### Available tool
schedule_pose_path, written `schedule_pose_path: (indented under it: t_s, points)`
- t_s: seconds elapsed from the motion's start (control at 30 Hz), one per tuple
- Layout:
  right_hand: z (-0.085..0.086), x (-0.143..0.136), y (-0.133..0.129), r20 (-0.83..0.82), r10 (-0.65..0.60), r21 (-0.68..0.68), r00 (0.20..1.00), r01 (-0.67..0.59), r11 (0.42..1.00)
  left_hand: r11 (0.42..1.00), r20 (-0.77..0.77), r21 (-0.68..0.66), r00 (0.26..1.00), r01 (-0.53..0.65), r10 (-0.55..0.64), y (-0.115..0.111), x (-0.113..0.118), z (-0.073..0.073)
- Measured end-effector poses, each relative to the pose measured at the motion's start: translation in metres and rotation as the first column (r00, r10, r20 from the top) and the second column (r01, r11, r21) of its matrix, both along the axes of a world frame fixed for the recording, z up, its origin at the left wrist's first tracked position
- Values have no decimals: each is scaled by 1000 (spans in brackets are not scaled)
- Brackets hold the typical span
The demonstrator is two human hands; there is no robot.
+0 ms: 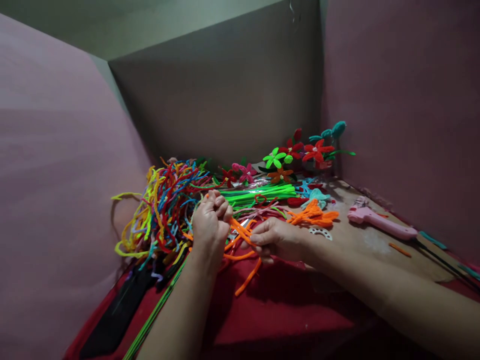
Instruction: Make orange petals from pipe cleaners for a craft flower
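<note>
Held orange stems [240, 228] above red worktop [277, 315], clenched in left hand [212, 220], pinched by right hand [274, 238] grip, had multicolour pile [170, 202] at left, green bundle [268, 194] behind, pink glue gun [386, 224] at right.

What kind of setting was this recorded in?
Probably a home craft corner: a tangled heap of colorful fuzzy stems, finished-looking fuzzy flowers and a pink glue gun share the surface.

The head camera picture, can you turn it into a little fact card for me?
Left hand: closed around bendy orange fuzzy stems
Right hand: pinching the same stems
Left side: tangled multicoloured fuzzy stems
Behind the hands: straight bright green fuzzy stems, fuzzy petalled flowers
Right side: pink plastic glue gun on brown board
</note>
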State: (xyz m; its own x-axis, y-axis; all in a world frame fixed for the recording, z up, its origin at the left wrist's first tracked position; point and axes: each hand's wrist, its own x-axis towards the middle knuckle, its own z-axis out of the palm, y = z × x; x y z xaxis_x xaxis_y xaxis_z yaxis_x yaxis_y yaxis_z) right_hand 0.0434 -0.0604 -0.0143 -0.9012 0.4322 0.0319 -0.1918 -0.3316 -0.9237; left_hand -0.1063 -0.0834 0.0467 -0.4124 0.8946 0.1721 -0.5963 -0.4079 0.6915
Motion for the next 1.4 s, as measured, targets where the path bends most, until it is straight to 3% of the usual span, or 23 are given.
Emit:
schedule_pose_path:
  t_s: [0.1, 0.2, 0.33, 0.43, 0.53, 0.6, 0.83, 1.03, 1.2, 1.4]
  points:
    - [3, -2, -5, 47, -24, 82, 999, 20, 996, 997, -47, 13, 996, -72, 73, -3, 2, 5]
    - [5, -5, -8, 145, -137, 237, 980, 101, 966, 995, -45, 12, 994, -103, 104, -3, 1, 7]
    - [5, -5, -4, 131, -267, 262, 955, 227, 938, 996, -45, 86, 998, -34, 38, 2, -6, 3]
    - [8, -1, 3, 38, -325, 176, 945, 314, 933, 985, -207, 7, 964, 173, -168, 4, -8, -9]
    - [11, 3, 10, -3, -349, 80, 937, 348, 934, 872, -385, -249, 783, 420, -488, 3, -3, -21]
    - [10, 3, 13, -2, -334, 40, 943, 333, 942, 827, -453, -347, 693, 443, -561, 0, 1, -27]
    - [3, 3, 21, -50, -248, 11, 967, 249, 968, 912, -576, -342, 716, 227, -394, 0, 9, -31]
    - [-2, 5, 24, -168, -98, -267, 981, 51, 962, 878, -459, -406, 774, 253, -435, 0, 11, -28]
    - [-5, 2, 23, -139, -98, -410, 985, 33, 912, 904, -444, -382, 820, 192, -362, -1, 17, -26]
    - [-2, 1, 18, -107, -144, -452, 984, 81, 888, 916, -507, -357, 786, 183, -354, 0, 20, -28]
